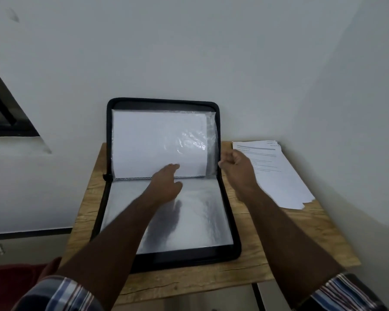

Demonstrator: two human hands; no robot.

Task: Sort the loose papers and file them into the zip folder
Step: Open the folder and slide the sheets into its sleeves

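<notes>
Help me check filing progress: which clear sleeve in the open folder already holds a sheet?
The upright sleeve against the wall holds a white sheet; the flat sleeve nearer the person looks empty and see-through.

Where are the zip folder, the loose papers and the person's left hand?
zip folder (236, 243): head view, black zip edge, near right corner.
loose papers (279, 182): head view, top sheet of the stack.
left hand (165, 181): head view, back of the hand.

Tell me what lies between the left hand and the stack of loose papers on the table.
In the head view, the right hand lies between the left hand and the loose papers, at the right edge of the open zip folder, partly over the papers.
</notes>
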